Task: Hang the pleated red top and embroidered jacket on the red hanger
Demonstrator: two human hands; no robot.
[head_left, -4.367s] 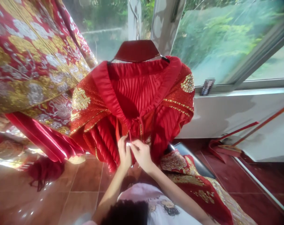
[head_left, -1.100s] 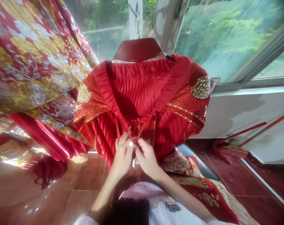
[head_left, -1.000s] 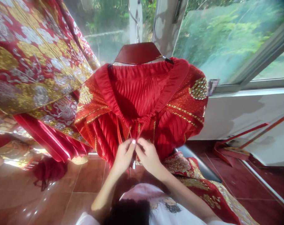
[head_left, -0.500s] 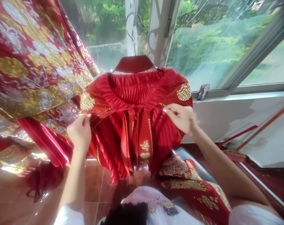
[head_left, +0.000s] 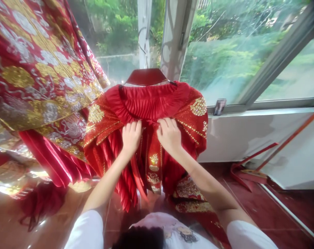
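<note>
Left hand and right hand near each other, apart, fingers on chest of red robe; grip unclear. Ribbon hangs loose below left hand, untied. Robe on hanger; brocade robe left of it, window behind it.

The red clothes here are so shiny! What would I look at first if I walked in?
First you would see the bright red robe with gold patterns, hanging on a dark red hanger in the middle, in front of a window. The person's left hand and right hand are on its front, just below the neck. On the left hangs a big red cloth covered in gold and silver flowers.
</note>
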